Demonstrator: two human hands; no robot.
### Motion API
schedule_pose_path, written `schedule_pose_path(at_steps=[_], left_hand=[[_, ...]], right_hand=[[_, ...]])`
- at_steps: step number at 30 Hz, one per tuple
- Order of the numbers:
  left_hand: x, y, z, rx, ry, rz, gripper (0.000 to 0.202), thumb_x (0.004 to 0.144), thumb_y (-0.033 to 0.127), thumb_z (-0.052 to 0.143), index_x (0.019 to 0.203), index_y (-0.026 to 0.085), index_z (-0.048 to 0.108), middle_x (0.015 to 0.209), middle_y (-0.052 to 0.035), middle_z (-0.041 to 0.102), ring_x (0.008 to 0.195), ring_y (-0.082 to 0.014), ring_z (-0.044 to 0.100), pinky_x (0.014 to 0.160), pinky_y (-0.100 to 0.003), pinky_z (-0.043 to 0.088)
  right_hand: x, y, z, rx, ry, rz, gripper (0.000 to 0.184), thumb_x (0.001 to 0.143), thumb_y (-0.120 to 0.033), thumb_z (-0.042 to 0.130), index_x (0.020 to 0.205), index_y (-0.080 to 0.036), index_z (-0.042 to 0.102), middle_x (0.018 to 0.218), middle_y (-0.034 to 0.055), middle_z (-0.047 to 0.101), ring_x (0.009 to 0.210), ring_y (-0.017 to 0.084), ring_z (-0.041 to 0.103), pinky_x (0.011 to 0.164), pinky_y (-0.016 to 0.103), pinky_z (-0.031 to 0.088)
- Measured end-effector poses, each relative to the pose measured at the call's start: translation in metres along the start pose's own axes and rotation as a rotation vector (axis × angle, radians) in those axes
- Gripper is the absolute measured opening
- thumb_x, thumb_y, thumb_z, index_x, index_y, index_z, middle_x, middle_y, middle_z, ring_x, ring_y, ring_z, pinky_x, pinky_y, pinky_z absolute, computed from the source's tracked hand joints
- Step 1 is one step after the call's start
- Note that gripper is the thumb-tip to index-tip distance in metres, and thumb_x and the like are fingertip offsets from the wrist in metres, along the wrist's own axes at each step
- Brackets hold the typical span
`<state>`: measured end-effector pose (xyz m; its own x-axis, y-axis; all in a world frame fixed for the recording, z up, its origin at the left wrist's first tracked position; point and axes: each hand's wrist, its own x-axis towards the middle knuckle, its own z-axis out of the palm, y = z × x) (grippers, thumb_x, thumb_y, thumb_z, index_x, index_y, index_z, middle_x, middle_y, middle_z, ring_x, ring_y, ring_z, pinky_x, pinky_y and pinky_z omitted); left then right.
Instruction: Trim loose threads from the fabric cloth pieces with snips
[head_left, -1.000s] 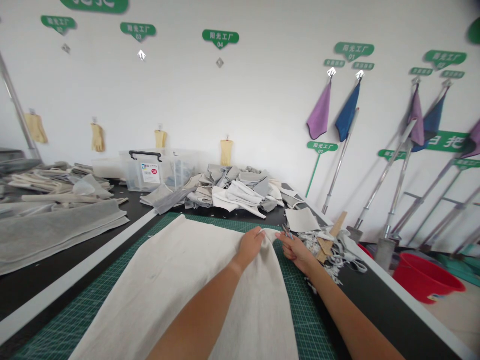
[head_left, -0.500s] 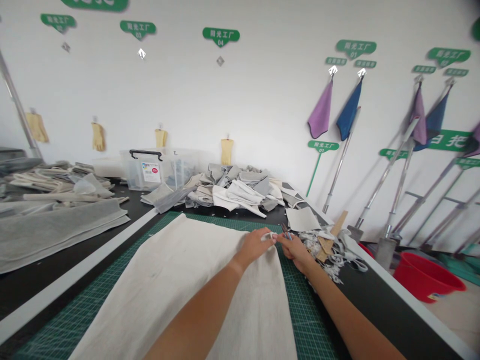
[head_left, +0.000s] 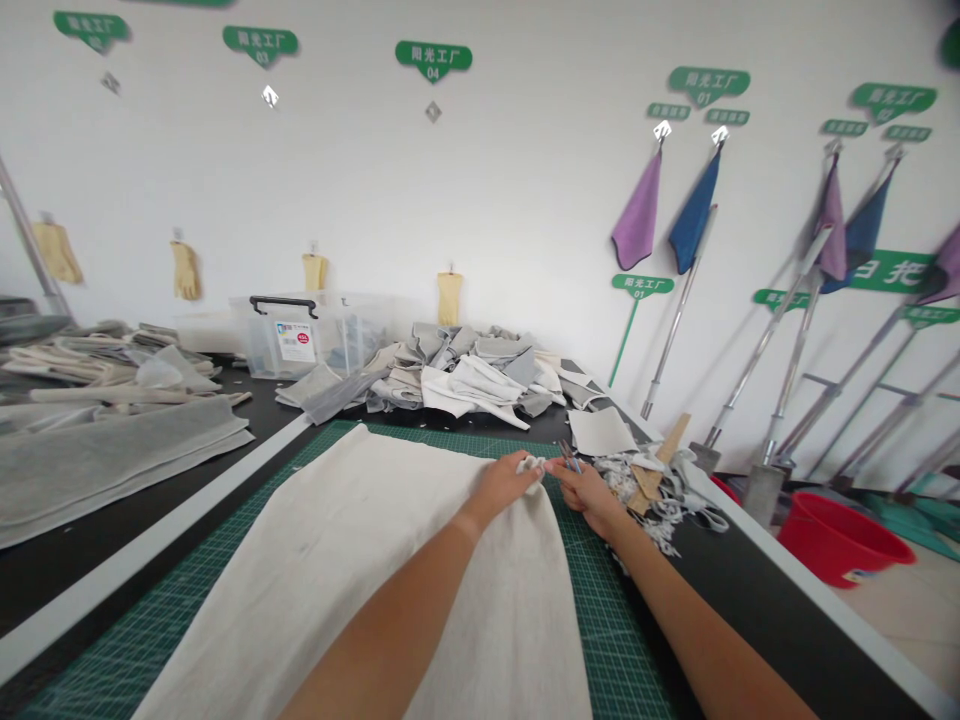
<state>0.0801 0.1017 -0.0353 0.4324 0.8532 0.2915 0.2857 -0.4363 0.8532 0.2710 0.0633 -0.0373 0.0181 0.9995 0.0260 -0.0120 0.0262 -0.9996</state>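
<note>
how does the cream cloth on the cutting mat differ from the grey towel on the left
The cream cloth is much paler than the grey towel. The cream cloth lies on a green cutting mat, the grey towel on a black table. The cream cloth bunches under the left hand; the grey towel lies flat, untouched. Both are fabric.

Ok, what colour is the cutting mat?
The cutting mat is green with pale grid lines, head view.

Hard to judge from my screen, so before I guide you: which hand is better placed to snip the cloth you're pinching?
Right, probably. The right hand appears to hold small scissors and sits just beside the pinched fold. The left hand is busy gripping the off-white cloth and shows no tool.
</note>
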Motion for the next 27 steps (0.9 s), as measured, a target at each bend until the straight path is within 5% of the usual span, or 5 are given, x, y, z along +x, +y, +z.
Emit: schedule_pose_path(at_steps=[8, 27], left_hand=[[-0.003, 0.006, -0.003, -0.033, -0.020, 0.017, 0.034, 0.082, 0.052, 0.061, 0.087, 0.019, 0.068, 0.080, 0.0001, 0.066, 0.079, -0.0173, 0.058, 0.072, -0.023, 0.044], [0.010, -0.017, 0.004, -0.323, -0.059, 0.025, 0.041, 0.084, 0.054, 0.063, 0.099, 0.016, 0.069, 0.083, -0.0061, 0.073, 0.074, -0.0170, 0.065, 0.070, -0.027, 0.048]], right_hand=[[0.000, 0.003, 0.003, -0.028, 0.080, -0.038, 0.041, 0.068, -0.047, 0.082, 0.087, -0.018, 0.060, 0.042, -0.0129, 0.032, 0.036, 0.003, 0.019, 0.035, 0.018, 0.010], [-0.005, -0.003, 0.018, 0.019, 0.049, -0.050, 0.044, 0.073, -0.051, 0.078, 0.096, -0.020, 0.057, 0.046, -0.0144, 0.025, 0.036, 0.003, 0.016, 0.033, 0.017, 0.009]])
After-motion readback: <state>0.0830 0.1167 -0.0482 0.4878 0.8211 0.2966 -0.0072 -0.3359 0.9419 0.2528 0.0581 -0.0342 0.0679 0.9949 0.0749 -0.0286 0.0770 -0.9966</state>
